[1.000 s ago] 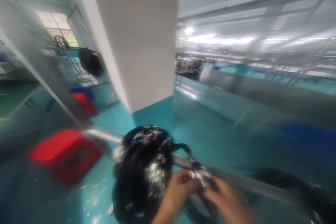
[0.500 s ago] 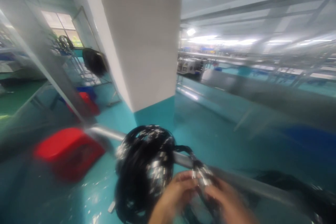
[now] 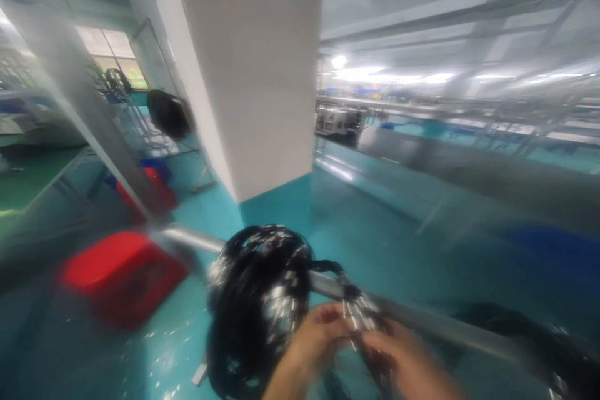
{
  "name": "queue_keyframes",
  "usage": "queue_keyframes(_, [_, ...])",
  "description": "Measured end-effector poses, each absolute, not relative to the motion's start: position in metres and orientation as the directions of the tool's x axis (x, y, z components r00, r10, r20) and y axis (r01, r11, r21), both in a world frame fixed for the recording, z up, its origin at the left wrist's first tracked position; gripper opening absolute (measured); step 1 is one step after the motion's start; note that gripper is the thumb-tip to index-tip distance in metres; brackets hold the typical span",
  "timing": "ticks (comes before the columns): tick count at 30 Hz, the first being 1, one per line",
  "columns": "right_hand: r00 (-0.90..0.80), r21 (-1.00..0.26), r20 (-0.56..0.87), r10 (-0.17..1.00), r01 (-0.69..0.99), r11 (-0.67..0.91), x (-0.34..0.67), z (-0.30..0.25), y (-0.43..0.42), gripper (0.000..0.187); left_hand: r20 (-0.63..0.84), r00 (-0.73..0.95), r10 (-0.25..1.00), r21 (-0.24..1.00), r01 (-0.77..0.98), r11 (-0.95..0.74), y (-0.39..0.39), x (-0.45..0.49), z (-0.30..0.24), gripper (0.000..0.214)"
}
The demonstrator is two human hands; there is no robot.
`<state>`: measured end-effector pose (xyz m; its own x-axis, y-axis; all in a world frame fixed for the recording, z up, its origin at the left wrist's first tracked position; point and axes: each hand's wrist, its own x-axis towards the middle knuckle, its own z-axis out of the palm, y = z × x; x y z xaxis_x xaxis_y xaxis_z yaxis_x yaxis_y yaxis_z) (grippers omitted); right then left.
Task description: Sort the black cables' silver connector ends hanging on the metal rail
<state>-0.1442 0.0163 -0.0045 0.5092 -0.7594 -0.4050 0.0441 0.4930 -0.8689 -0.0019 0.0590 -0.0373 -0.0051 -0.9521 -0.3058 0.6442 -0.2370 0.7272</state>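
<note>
Black strand bundle (image 3: 360, 309) with silvery glints, low, right of centre, in front of metal rail (image 3: 194, 239). Gripped in curled fingers of left hand (image 3: 323, 328) and right hand (image 3: 396, 347). Just left, large black coil (image 3: 255, 319) against same rail. Farther left, red stool (image 3: 124, 278), blurred. Beyond rail, white pillar (image 3: 253, 75) with teal base.

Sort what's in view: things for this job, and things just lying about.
Job in hand:
bunch of black cables, held by the left hand and right hand
probably the big coil beside it

Seemingly just lying about:
red stool
dark bundle beyond the pillar
</note>
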Motion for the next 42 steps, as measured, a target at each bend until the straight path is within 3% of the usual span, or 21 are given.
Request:
queue_keyframes(3, [0.493, -0.904, -0.377, -0.784, -0.011, 0.427, -0.142, -0.003, 0.015, 0.038, -0.327, 0.025, -0.945, 0.718, 0.656, -0.231, 0.057, -0.005, -0.04, 0.024])
queue_keyframes(8, [0.293, -0.904, -0.42, -0.859, -0.222, 0.366, -0.138, 0.005, 0.016, 0.034, -0.311, 0.025, -0.95, 0.735, 0.64, -0.224, 0.058, -0.004, -0.038, 0.022])
queue_keyframes(12, [0.321, -0.901, -0.423, -0.847, -0.246, 0.357, -0.14, 0.005, 0.015, 0.028, -0.325, 0.026, -0.945, 0.752, 0.613, -0.242, 0.057, -0.003, -0.04, 0.026])
queue_keyframes(21, [0.351, -0.9, -0.436, -0.829, -0.193, 0.391, -0.146, -0.004, 0.01, 0.04, -0.344, 0.047, -0.938, 0.756, 0.606, -0.247, 0.059, 0.0, -0.044, 0.023])
queue_keyframes(27, [0.311, -0.907, -0.394, -0.865, -0.281, 0.313, -0.141, 0.009, 0.012, 0.032, -0.343, 0.0, -0.939, 0.741, 0.615, -0.27, 0.06, -0.001, -0.04, 0.021])
queue_keyframes(35, [0.382, -0.906, -0.419, -0.824, -0.118, 0.406, -0.147, -0.015, 0.005, 0.035, -0.341, 0.062, -0.938, 0.737, 0.637, -0.226, 0.063, -0.005, -0.032, 0.021])
queue_keyframes(38, [0.379, -0.918, -0.389, -0.839, -0.085, 0.387, -0.146, -0.007, 0.008, 0.042, -0.321, 0.093, -0.942, 0.813, 0.537, -0.224, 0.059, -0.009, -0.03, 0.028])
queue_keyframes(42, [0.294, -0.937, -0.33, -0.897, -0.217, 0.273, -0.15, 0.008, 0.013, 0.039, -0.158, 0.166, -0.973, 0.98, 0.148, -0.134, 0.051, -0.023, -0.032, 0.032])
